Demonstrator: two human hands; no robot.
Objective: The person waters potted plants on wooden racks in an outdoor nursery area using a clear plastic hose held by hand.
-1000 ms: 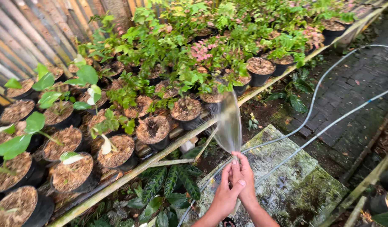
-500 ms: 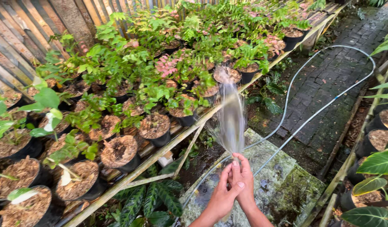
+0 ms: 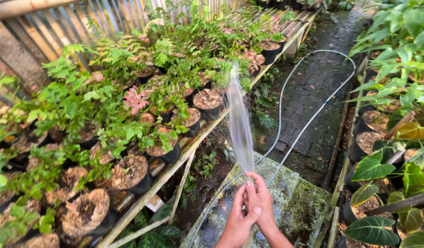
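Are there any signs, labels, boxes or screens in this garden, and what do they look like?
None show.
Only black pots of plants stand on the wooden bench at left.
The left hand and right hand pinch a hose end, fanning water toward the pots.
The thin hose loops over the wet brick path.

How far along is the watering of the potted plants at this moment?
Done: the paving looks wet. In hand: both hands, left hand and right hand, pinch the hose end, fanning water toward the black pots on the bench. Left: the near pots look dry, though that is hard to judge.
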